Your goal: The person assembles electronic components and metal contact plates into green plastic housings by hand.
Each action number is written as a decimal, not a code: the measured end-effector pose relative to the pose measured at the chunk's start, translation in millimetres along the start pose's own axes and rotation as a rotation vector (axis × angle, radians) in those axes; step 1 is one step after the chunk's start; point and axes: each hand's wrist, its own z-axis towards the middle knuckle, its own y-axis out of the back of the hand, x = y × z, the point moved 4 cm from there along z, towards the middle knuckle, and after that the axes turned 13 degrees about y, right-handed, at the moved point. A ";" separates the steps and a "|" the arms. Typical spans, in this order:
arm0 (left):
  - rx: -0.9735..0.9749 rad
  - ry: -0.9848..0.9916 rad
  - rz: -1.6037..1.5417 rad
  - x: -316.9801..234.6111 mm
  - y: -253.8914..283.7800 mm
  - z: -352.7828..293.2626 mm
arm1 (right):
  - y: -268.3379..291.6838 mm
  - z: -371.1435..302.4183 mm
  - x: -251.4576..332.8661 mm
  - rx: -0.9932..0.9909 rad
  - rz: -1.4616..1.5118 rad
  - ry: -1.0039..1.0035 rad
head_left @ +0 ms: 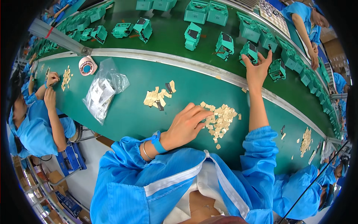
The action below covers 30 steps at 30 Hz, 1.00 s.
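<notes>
Reaching over conveyor (167, 35): right hand (257, 72), fingers spread by green plastic housing (249, 51), grip unclear. Left hand (184, 127) half-curled at cream tab pile (222, 118) on worktop (136, 125), pinch unclear. Plenty left, seemingly; finished count untellable.

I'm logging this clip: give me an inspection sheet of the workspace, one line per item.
Surface: green tabletop, bordered by a metal rail; a dark green strip beyond it carries rows of green units.
Work items: pile of pale pieces, loosely scattered; green unit beyond the rail.
Clutter: clear plastic bag, pink-and-white round object, smaller pale heap with dark pieces.
Left hand: at the pile's edge, grip unclear.
Right hand: at the green unit, thumb and forefinger spread.
Cables: thin black line at lower right, possibly a cable.
Surroundings: co-worker in blue at left, others at right; blue crate at lower left.
</notes>
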 end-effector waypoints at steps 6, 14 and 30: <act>0.154 0.180 -0.181 12.0 16.7 -3.6 | 26.6 -2.3 -31.1 -0.045 0.491 -0.214; 0.639 0.654 -1.250 -5.4 10.2 5.8 | 48.9 -74.1 80.4 0.546 1.070 -0.554; 0.430 0.714 -1.372 -18.1 16.1 -24.4 | 85.4 -146.2 141.8 0.191 0.929 -0.545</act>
